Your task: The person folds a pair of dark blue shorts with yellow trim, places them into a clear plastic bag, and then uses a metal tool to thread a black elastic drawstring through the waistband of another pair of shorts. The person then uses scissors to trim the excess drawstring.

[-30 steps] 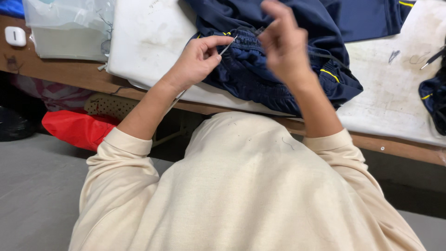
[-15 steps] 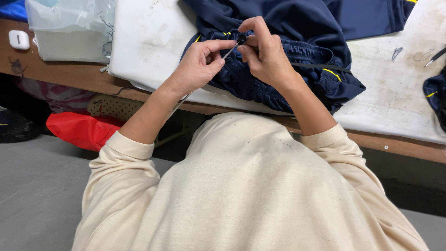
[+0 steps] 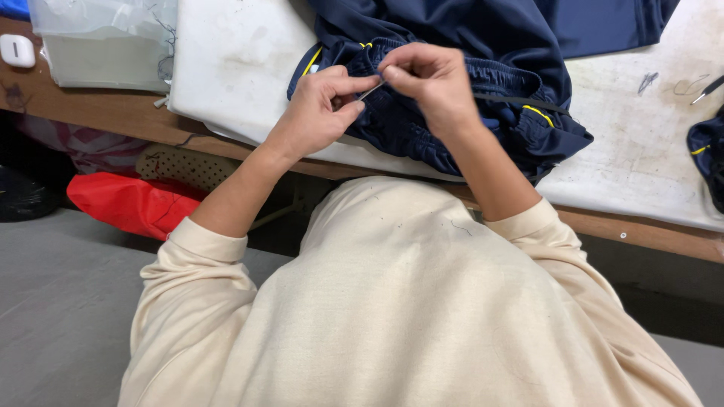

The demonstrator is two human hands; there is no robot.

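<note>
In the head view, at upper centre, the left hand (image 3: 320, 113) and right hand (image 3: 430, 83) meet over the gathered waistband of a navy garment (image 3: 452, 45) with yellow trim, which lies bunched on a white pad (image 3: 234, 68) that covers the wooden bench (image 3: 113, 113). Both hands pinch narrow: left thumb and forefinger close on one end of a thin metal pin (image 3: 371, 91), and the right fingertips grip the other end together with the waistband edge. A dark cord (image 3: 520, 100) runs right from under the right hand along the waistband. By the look of it, threading the cord through the waistband is only partly done, since a length of cord lies outside the fabric; how much has passed inside cannot be told. At upper left sit a clear plastic bag (image 3: 105, 38) and a small white device (image 3: 16, 50); a red bag (image 3: 128, 203) lies under the bench. At far right, another navy piece (image 3: 709, 151) rests on the pad.
</note>
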